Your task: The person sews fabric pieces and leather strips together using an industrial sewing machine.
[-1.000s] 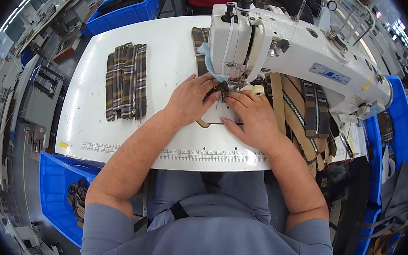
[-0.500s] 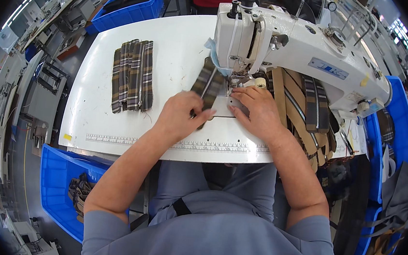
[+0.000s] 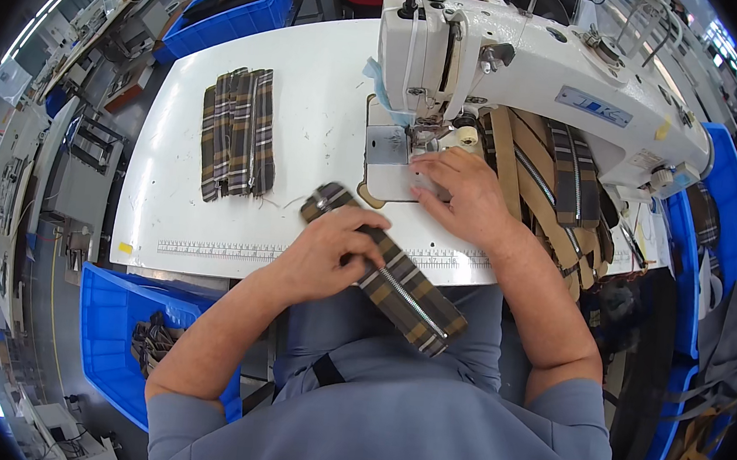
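My left hand (image 3: 320,259) grips a plaid fabric strip with a metal zipper (image 3: 410,300) down its middle. The strip slants across the table's front edge, its lower end hanging over my lap. By the needle area of the white sewing machine (image 3: 532,65), my right hand (image 3: 466,195) rests at the metal needle plate (image 3: 386,146), thumb apart from the fingers and nothing seen in it. Several plaid strips (image 3: 238,135) lie side by side on the left of the table.
Beneath the machine arm, on the right, tan and plaid zipper strips (image 3: 528,156) are heaped. A blue bin (image 3: 107,312) holding fabric stands below the table's left edge. More blue bins (image 3: 691,249) line the right side. A ruler scale (image 3: 209,249) runs along the front of the white table (image 3: 320,77).
My left hand has drawn the plaid zipper strip away from the needle area, toward me, and turned it aslant. The needle plate is now uncovered. My right hand has hardly moved.
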Tool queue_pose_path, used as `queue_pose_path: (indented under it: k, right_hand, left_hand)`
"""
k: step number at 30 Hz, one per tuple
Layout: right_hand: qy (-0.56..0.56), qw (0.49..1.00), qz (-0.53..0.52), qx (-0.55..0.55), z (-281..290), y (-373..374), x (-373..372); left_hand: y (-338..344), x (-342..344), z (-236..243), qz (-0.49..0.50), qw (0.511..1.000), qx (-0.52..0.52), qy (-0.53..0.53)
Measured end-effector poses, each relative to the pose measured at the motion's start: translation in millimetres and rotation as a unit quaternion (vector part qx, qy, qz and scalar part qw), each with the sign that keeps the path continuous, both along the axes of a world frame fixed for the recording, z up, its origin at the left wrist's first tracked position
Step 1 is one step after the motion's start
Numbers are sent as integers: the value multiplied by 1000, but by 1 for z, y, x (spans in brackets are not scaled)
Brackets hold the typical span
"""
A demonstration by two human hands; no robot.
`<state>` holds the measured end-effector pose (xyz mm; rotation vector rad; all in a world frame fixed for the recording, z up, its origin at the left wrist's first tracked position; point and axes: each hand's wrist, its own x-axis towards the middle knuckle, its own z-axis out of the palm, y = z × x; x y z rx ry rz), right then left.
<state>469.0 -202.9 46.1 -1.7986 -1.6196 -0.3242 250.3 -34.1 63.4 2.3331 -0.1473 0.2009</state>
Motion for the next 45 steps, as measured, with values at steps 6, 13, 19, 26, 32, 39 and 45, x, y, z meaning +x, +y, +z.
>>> queue_pose_path:
  k: [6, 13, 19, 26, 32, 39, 45]
  right_hand:
    - [-14, 998, 46, -44, -2, -2, 3]
    - [6, 998, 4, -57, 5, -4, 0]
    - [-43, 997, -5, -67, 2, 0, 0]
    - [-46, 996, -29, -68, 1, 0, 3]
    - [-51, 997, -36, -51, 1, -1, 3]
    - [-29, 995, -81, -57, 4, 1, 1]
    - [126, 990, -22, -61, 7, 3, 0]
  left_hand:
    - [18, 62, -8, -102, 992, -69, -35]
    - [22, 58, -17, 159, 964, 187, -100]
    - [22, 70, -12, 115, 971, 197, -67]
    - [28, 83, -21, 89, 987, 123, -51]
    - [26, 81, -19, 43, 978, 189, -82]
    - [31, 87, -26, 61, 989, 117, -67]
    - [27, 82, -19, 31, 975, 156, -155]
